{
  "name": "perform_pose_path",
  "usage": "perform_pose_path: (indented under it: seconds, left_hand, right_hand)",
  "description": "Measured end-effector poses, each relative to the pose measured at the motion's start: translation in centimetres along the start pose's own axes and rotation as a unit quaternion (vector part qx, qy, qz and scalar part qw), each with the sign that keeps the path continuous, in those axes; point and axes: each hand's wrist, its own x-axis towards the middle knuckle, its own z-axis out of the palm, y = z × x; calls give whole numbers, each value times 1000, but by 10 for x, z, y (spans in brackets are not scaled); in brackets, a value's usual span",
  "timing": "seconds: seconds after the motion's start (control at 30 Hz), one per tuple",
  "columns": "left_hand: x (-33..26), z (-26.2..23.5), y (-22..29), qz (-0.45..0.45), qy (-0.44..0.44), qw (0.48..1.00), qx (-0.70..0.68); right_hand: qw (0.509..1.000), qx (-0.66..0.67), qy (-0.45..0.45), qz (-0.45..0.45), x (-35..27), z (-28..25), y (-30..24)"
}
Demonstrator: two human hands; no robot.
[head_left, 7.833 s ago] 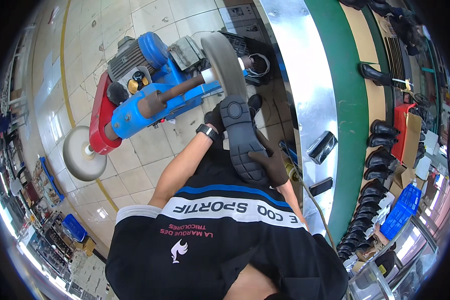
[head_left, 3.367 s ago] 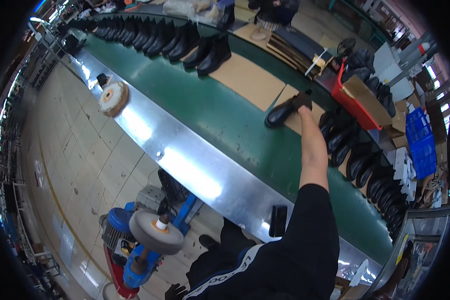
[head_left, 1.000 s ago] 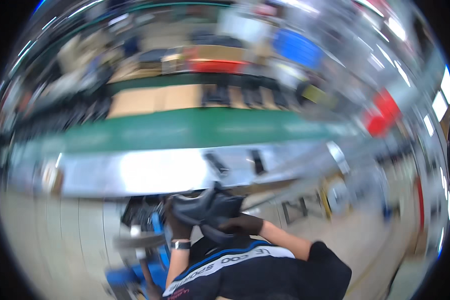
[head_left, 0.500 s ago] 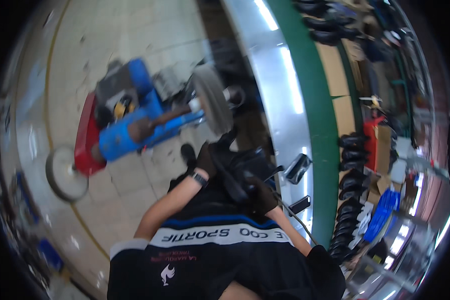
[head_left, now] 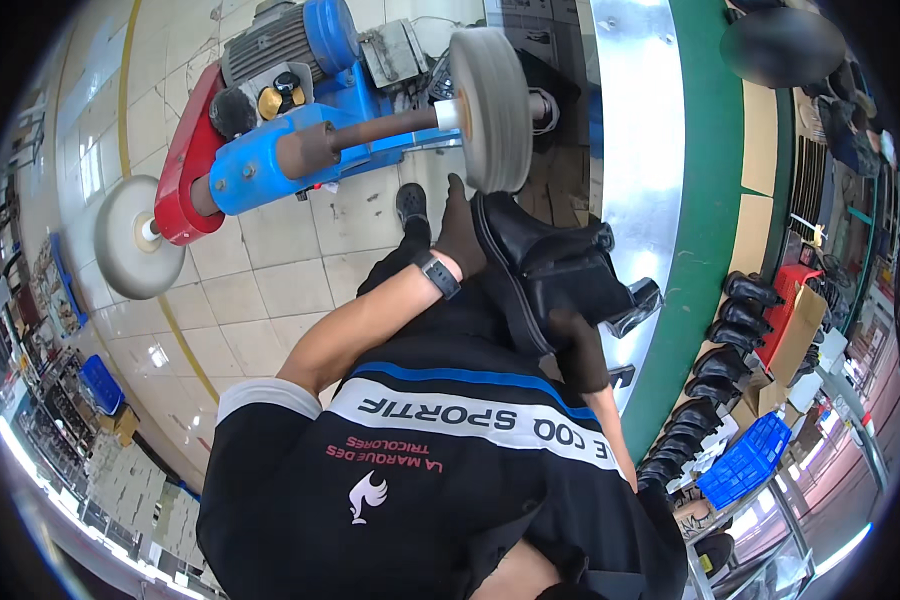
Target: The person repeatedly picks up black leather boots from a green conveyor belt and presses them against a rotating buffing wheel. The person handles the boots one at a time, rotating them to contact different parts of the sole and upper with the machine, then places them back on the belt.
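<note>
In the head view, I have a black leather ankle boot (head_left: 560,270) raised in front of the torso, tilted over with its dark sole facing left and its toe pointing away from me. My right hand (head_left: 578,352), in a dark brown fabric glove, is wrapped round the heel end. My left hand (head_left: 460,238), gloved the same way, has its fingers stretched out, the palm right beside the sole; I can't tell how firmly it presses there. A dark wristwatch (head_left: 438,275) sits on that wrist.

The toe is at the lower edge of a thick grey round wheel (head_left: 495,110); whether they touch I can't make out. The wheel is mounted on a blue metal machine (head_left: 260,165) with a red guard (head_left: 188,160), and a pale disc-shaped wheel (head_left: 140,240) sits at its other end. Pale tiled floor (head_left: 270,270) shows beneath.

On the right I see a long green counter (head_left: 705,180) with a shiny silver metal strip (head_left: 638,150) along its near side. Black boots (head_left: 715,375) line its far side, with a blue plastic crate (head_left: 745,462) beyond them.
</note>
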Motion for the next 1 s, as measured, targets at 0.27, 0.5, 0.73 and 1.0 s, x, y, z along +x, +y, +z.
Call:
perform_pose_path:
  seconds: [0.27, 0.5, 0.73, 1.0]
  left_hand:
    - [69, -37, 59, 9, 95, 993, 67]
    - [95, -63, 91, 5, 94, 973, 213]
    - [33, -24, 43, -8, -53, 998, 40]
    - [-17, -15, 21, 160, -21, 903, 397]
  right_hand:
    - [877, 437, -37, 194, 99, 57, 3]
    - [893, 431, -43, 124, 123, 79, 25]
    - [983, 157, -33, 95, 57, 4, 135]
    - [972, -218, -78, -50, 20, -29, 60]
